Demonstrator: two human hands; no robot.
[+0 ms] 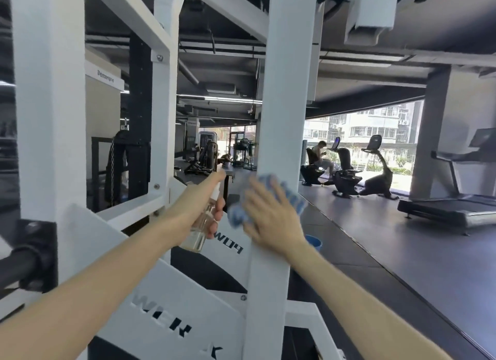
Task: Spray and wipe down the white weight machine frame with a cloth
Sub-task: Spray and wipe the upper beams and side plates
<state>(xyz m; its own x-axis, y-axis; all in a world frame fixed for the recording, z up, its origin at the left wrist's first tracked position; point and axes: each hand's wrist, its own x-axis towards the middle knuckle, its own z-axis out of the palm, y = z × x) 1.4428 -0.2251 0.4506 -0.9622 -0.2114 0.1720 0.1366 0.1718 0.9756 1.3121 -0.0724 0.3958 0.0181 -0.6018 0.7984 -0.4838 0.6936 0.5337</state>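
Wiping the white frame (281, 104)
My right hand (271, 216) presses a cloth (296, 198), blue I think, flat on it; my left hand (197, 212) curls round a spray bottle (198, 234).

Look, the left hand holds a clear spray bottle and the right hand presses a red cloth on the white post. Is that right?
Not quite: the head view shows a blue cloth, not a red one. The left hand does hold the clear plastic spray bottle, and the right hand presses the cloth flat on the white metal post.
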